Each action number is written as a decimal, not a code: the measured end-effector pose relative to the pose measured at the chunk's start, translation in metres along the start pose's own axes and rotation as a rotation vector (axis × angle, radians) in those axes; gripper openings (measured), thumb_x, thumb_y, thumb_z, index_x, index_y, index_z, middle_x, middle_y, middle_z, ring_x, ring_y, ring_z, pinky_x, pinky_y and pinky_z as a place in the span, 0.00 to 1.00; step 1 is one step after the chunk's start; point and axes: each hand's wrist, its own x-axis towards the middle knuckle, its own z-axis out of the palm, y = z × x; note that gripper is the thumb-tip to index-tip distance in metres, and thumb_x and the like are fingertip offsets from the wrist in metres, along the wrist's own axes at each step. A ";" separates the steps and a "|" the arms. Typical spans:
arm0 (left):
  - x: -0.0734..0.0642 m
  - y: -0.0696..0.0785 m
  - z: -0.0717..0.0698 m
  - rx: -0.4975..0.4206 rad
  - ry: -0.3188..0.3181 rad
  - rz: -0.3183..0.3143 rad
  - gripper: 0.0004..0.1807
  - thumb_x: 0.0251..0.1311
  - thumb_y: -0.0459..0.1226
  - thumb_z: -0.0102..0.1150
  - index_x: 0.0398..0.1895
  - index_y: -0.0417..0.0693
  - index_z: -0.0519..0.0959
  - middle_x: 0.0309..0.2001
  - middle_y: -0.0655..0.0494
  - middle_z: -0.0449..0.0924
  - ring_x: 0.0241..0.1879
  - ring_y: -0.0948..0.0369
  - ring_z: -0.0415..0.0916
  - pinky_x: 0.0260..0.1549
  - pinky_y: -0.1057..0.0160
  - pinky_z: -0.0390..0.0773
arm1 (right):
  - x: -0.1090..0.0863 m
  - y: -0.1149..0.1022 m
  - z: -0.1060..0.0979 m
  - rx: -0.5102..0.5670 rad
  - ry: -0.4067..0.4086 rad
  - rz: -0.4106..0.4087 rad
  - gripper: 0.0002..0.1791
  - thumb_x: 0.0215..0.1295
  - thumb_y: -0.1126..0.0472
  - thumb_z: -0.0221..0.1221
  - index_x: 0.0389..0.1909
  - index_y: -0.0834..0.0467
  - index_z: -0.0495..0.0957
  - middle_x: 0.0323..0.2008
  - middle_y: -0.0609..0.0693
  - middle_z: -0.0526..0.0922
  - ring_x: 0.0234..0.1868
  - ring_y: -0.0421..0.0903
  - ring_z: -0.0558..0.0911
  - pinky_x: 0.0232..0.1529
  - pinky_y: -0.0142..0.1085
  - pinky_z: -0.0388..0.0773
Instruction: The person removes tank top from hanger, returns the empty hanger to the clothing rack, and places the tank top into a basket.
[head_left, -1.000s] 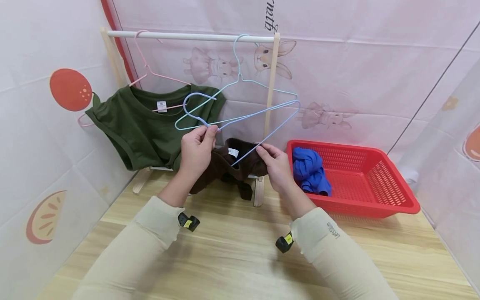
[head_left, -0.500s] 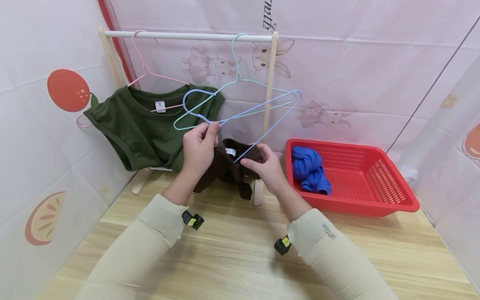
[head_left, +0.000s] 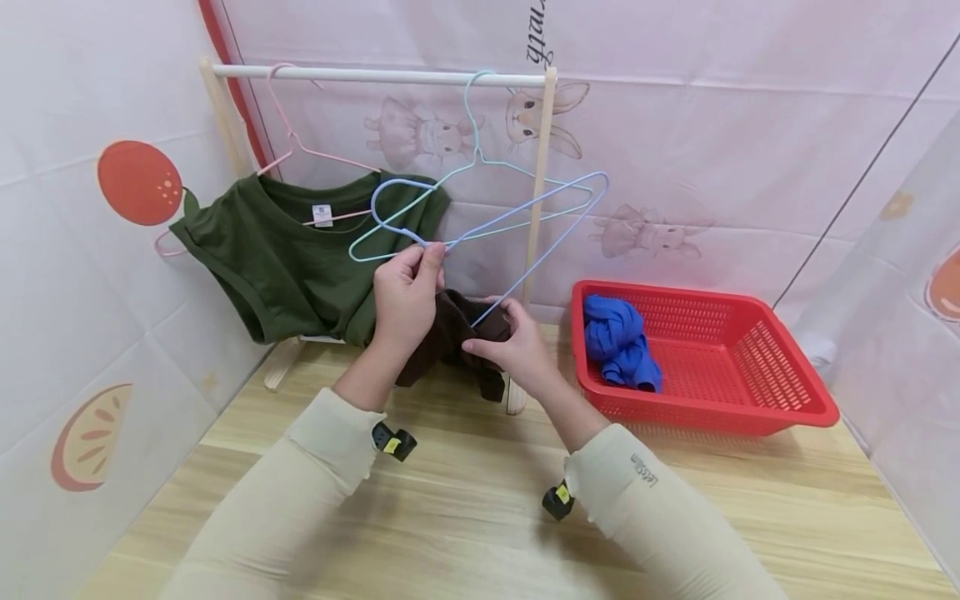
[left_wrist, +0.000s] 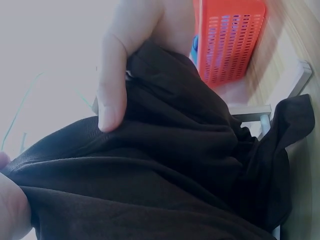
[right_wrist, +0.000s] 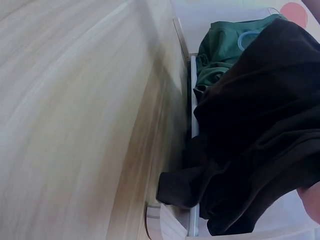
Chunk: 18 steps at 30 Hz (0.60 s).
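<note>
My left hand [head_left: 407,296] pinches a blue clothes hanger [head_left: 373,205] near the base of its hook. A dark brown shirt [head_left: 433,343] hangs below, and its neckline edge runs to my left fingers in the left wrist view. The hanger's far end points up to the right, while its lower end goes into the shirt's neck opening. My right hand [head_left: 513,346] grips the other side of the neckline, with the thumb outside and the fingers behind. The right wrist view shows the shirt [right_wrist: 260,100] draped in folds.
A green shirt [head_left: 300,262] hangs on a pink hanger [head_left: 279,100] from the rack's rail [head_left: 382,76]. Beside it hangs a mint hanger [head_left: 472,117]. On the right of the table [head_left: 465,508] stands a red basket [head_left: 720,417] holding a blue garment [head_left: 618,337].
The blue hanger's far end has risen. My right hand has moved left and slightly down along the brown shirt's neckline. My left hand has shifted slightly right, still holding the hanger.
</note>
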 end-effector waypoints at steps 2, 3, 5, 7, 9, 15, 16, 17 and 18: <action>0.000 -0.001 0.001 0.005 -0.001 0.000 0.18 0.69 0.41 0.57 0.30 0.33 0.83 0.16 0.53 0.72 0.19 0.63 0.66 0.19 0.69 0.64 | 0.000 0.000 0.001 -0.034 -0.004 0.005 0.34 0.51 0.63 0.74 0.61 0.55 0.74 0.50 0.56 0.81 0.41 0.45 0.81 0.41 0.31 0.81; 0.000 -0.002 0.002 0.007 0.000 -0.001 0.18 0.69 0.41 0.57 0.30 0.33 0.83 0.16 0.54 0.72 0.19 0.63 0.67 0.19 0.69 0.64 | -0.001 0.000 0.001 -0.054 -0.005 0.009 0.32 0.52 0.62 0.74 0.60 0.54 0.75 0.49 0.56 0.81 0.40 0.44 0.81 0.40 0.31 0.81; 0.000 -0.002 0.002 0.004 0.000 -0.006 0.18 0.69 0.41 0.57 0.30 0.33 0.83 0.16 0.54 0.72 0.19 0.63 0.67 0.19 0.69 0.64 | -0.001 0.001 0.001 -0.089 -0.003 0.010 0.29 0.53 0.60 0.73 0.57 0.53 0.78 0.47 0.54 0.82 0.38 0.44 0.81 0.39 0.32 0.81; 0.000 -0.002 0.002 0.003 -0.002 -0.009 0.18 0.69 0.41 0.57 0.30 0.33 0.83 0.16 0.54 0.72 0.20 0.63 0.67 0.20 0.69 0.65 | -0.001 0.003 0.002 -0.134 -0.001 0.004 0.24 0.54 0.59 0.72 0.53 0.52 0.80 0.44 0.53 0.84 0.36 0.43 0.81 0.37 0.32 0.81; 0.000 -0.002 0.003 -0.003 -0.004 -0.017 0.17 0.69 0.40 0.57 0.31 0.32 0.83 0.16 0.52 0.73 0.20 0.63 0.67 0.20 0.70 0.66 | 0.000 0.005 0.002 -0.182 -0.003 -0.018 0.20 0.56 0.58 0.71 0.50 0.53 0.82 0.40 0.52 0.85 0.33 0.42 0.81 0.35 0.31 0.80; 0.000 -0.002 0.003 -0.010 -0.006 -0.051 0.18 0.68 0.39 0.58 0.31 0.30 0.83 0.18 0.40 0.75 0.22 0.63 0.68 0.23 0.71 0.68 | -0.001 0.007 0.003 -0.284 0.001 -0.061 0.14 0.59 0.57 0.69 0.45 0.55 0.85 0.33 0.50 0.86 0.27 0.39 0.78 0.29 0.30 0.76; 0.000 -0.003 0.003 -0.010 -0.006 -0.056 0.18 0.68 0.40 0.58 0.30 0.30 0.83 0.18 0.39 0.75 0.22 0.62 0.69 0.24 0.71 0.68 | -0.001 0.007 0.003 -0.302 0.003 -0.068 0.13 0.59 0.57 0.69 0.45 0.55 0.85 0.33 0.50 0.86 0.28 0.39 0.77 0.29 0.30 0.75; 0.000 -0.003 0.003 -0.012 -0.005 -0.059 0.18 0.68 0.40 0.58 0.29 0.31 0.83 0.18 0.38 0.76 0.23 0.62 0.70 0.25 0.72 0.69 | -0.001 0.007 0.003 -0.322 0.004 -0.077 0.13 0.59 0.57 0.69 0.44 0.55 0.85 0.32 0.49 0.85 0.28 0.39 0.76 0.29 0.30 0.74; 0.000 0.002 0.003 -0.011 -0.006 -0.069 0.18 0.68 0.39 0.58 0.29 0.30 0.82 0.19 0.36 0.76 0.23 0.62 0.70 0.26 0.72 0.69 | -0.001 0.007 0.003 -0.342 0.005 -0.085 0.12 0.59 0.56 0.69 0.43 0.55 0.85 0.31 0.49 0.85 0.28 0.39 0.76 0.29 0.30 0.74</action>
